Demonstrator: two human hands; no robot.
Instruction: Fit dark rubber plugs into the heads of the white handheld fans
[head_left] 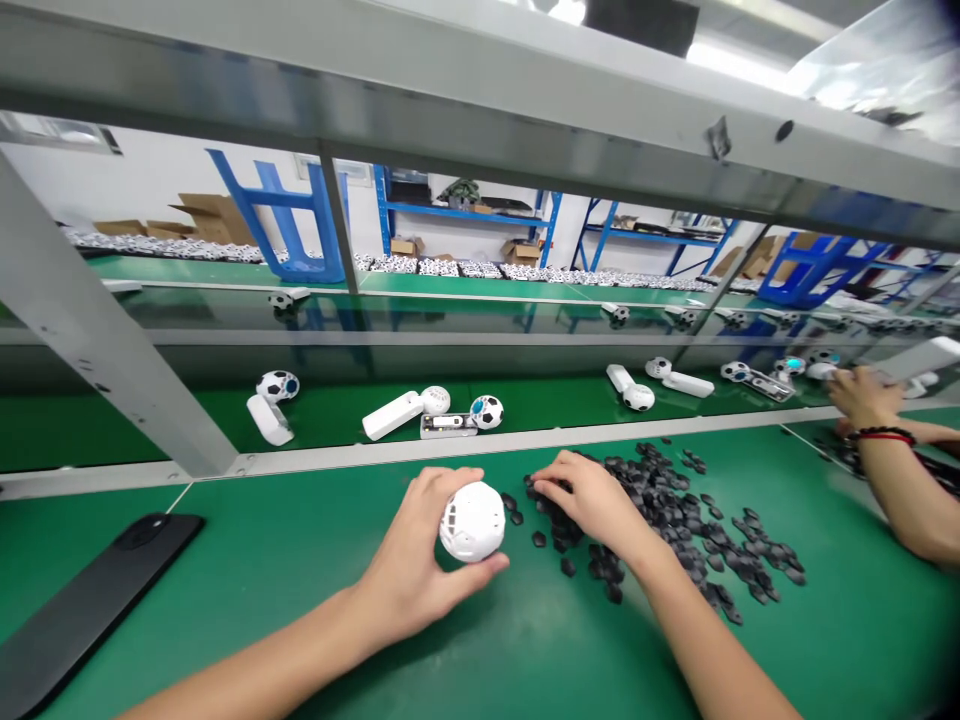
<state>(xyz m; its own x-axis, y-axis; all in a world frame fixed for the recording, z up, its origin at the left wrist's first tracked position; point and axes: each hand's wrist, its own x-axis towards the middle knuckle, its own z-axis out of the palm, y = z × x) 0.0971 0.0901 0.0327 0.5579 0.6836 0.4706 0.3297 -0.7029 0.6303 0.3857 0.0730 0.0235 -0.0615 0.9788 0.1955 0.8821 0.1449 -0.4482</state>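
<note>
My left hand [427, 550] is closed around a white perforated ball shell [471, 520], gripping it with the fingers and thumb above the green tabletop [225, 620]. My right hand [589, 500] is loosely curled, its fingers [551, 485] on a pile of black pentagonal pieces [675, 500] just right of the shell; I cannot tell whether it holds one. A black phone [90, 620] lies near left. At far right, a co-worker's hand [862, 395] wears a beaded bracelet [885, 435]. Beyond, a green shelf [75, 430] carries soccer-patterned balls [277, 386] and white handles [391, 415].
</note>
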